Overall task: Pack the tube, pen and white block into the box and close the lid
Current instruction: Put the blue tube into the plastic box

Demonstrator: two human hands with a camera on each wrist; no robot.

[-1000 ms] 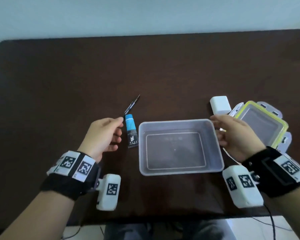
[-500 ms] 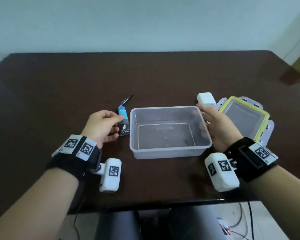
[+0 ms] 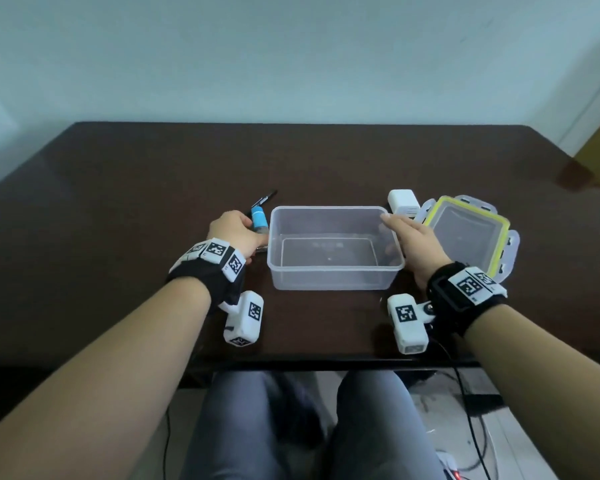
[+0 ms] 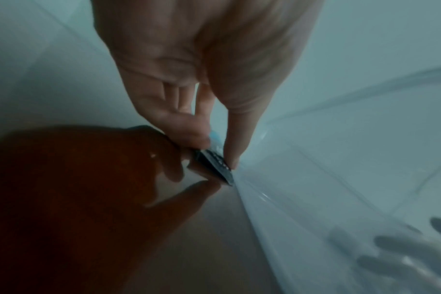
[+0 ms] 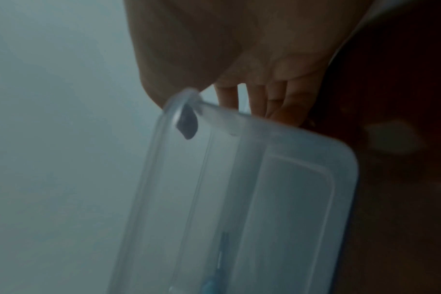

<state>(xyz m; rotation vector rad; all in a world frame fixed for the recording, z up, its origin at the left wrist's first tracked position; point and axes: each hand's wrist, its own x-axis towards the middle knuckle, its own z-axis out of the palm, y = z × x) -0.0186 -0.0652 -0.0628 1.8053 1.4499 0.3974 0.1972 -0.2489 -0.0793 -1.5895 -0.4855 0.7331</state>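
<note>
A clear plastic box [image 3: 333,271] stands open and empty at the table's near middle. My left hand [image 3: 238,233] pinches the blue-capped tube [image 3: 258,219] right against the box's left wall. In the left wrist view, thumb and fingers of that hand [image 4: 214,151] clamp the tube's dark crimped end [image 4: 220,171] just over the table. The black pen [image 3: 266,199] lies just behind the tube. My right hand [image 3: 400,237] grips the box's right wall, thumb inside and fingers [image 5: 264,103] outside the box [image 5: 277,189]. The white block [image 3: 403,201] sits behind that hand.
The lid [image 3: 465,237], clear with a yellow seal and side clips, lies upside down right of the box. The dark brown table [image 3: 153,188] stretches far back and left. Its near edge runs just below my wrists, with my knees and cables beneath.
My left hand has moved onto the tube and taken hold of it. The right hand has taken hold of the box's right wall. The head view has pulled back and tilted up.
</note>
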